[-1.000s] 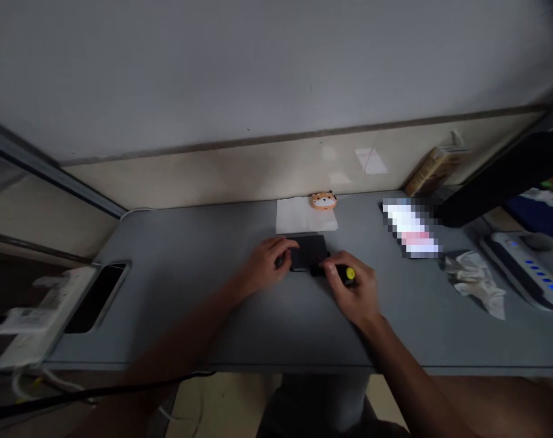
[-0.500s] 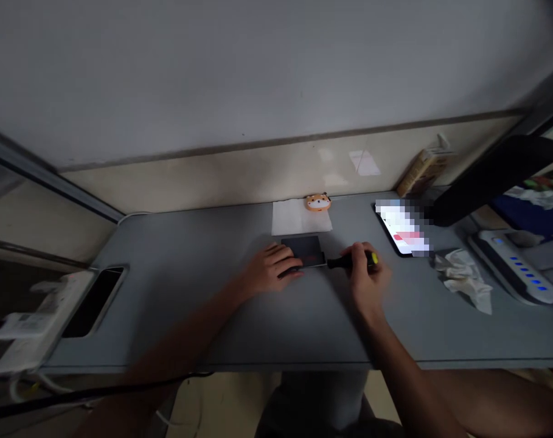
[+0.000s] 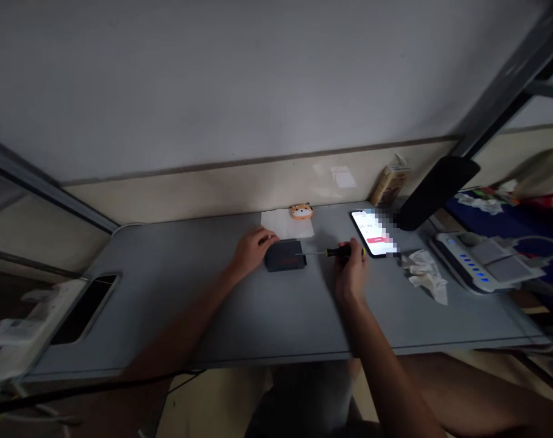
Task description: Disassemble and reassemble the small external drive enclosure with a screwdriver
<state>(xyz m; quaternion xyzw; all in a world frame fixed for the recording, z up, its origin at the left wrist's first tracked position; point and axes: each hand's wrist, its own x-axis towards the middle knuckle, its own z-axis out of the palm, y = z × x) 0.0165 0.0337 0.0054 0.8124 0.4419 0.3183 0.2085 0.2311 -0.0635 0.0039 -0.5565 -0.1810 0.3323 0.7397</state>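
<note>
A screwdriver (image 3: 334, 252) with a black and yellow handle is in my right hand (image 3: 351, 272), its fingers closed round the handle. Its thin metal shaft points left, and the tip lies over the right part of a flat black case (image 3: 284, 257). Faint red marking shows on the case, which rests on the desk. At the case's upper left corner, my left hand (image 3: 252, 252) grips the edge with bent fingers. Behind the case lies a white paper sheet (image 3: 274, 224), with an orange animal-faced item (image 3: 302, 211) at its right.
A lit phone (image 3: 371, 234), crumpled tissue (image 3: 424, 274), a carton (image 3: 389, 184), a black cylinder (image 3: 440, 191) and a charging dock with blue lights (image 3: 468, 264) stand right. At the left lie a dark phone (image 3: 84, 309) and a white power strip (image 3: 39, 328).
My left hand has shifted from atop the case to its left corner. The screwdriver's shaft now shows, reaching over the case. The view has turned rightward.
</note>
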